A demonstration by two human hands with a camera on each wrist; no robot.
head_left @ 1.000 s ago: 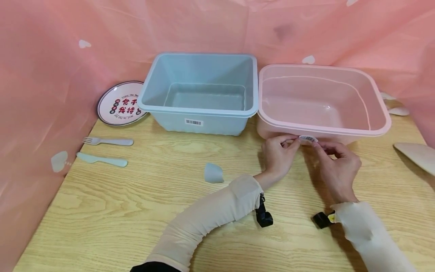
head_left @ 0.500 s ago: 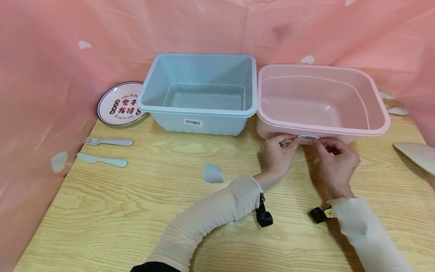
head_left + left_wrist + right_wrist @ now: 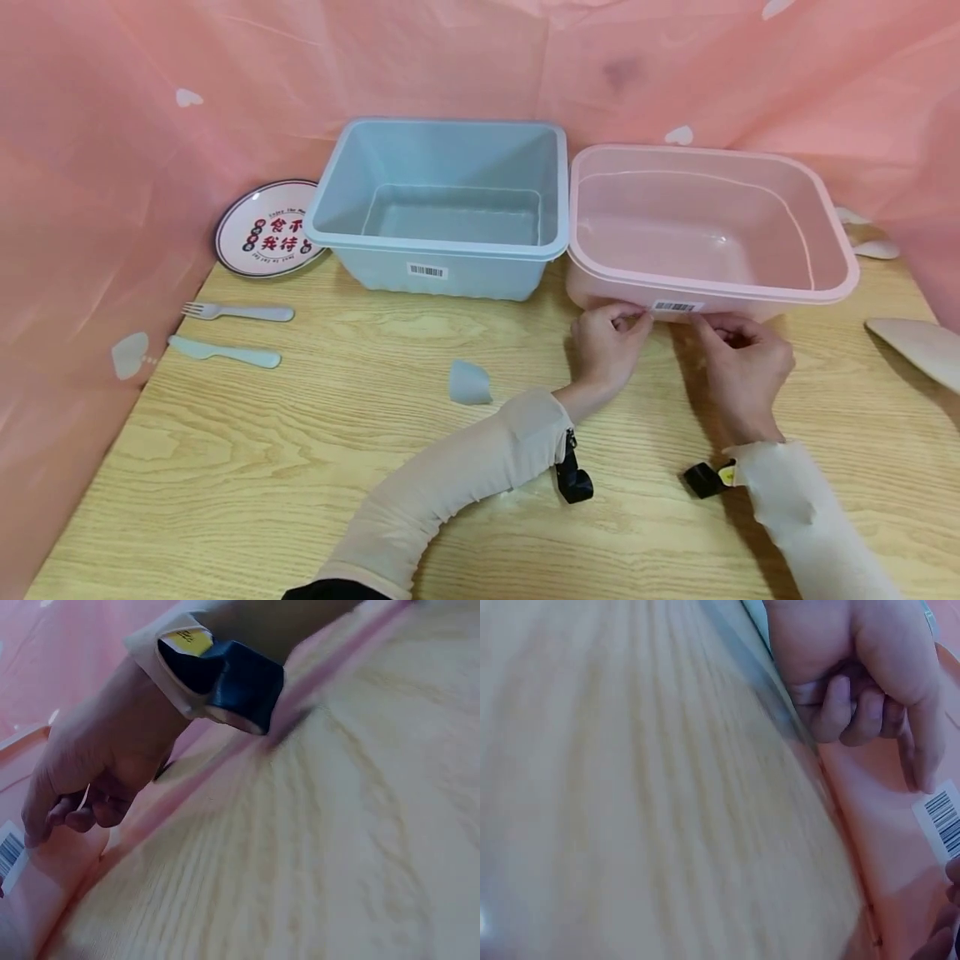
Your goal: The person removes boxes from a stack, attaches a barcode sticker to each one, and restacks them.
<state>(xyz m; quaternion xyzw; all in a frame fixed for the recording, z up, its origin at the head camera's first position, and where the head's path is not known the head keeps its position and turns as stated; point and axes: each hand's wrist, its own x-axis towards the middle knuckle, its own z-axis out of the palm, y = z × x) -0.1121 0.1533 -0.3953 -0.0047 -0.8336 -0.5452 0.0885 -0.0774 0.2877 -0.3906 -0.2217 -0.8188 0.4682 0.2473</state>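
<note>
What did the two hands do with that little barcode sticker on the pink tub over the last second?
The white barcode sticker went from curled and lifted, pinched between both hands, to lying flat on the front wall of the pink plastic tub. The left hand and right hand drew slightly down and apart, fingertips now at the sticker's ends. The blue plastic tub, round plate, fork and knife stayed put.

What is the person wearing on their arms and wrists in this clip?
Both arms wear thin, cream-coloured stretch sleeves reaching the wrists. The left hand and right hand are bare, without gloves. A small black camera unit is strapped under each wrist; the right one carries a yellow tag.
</note>
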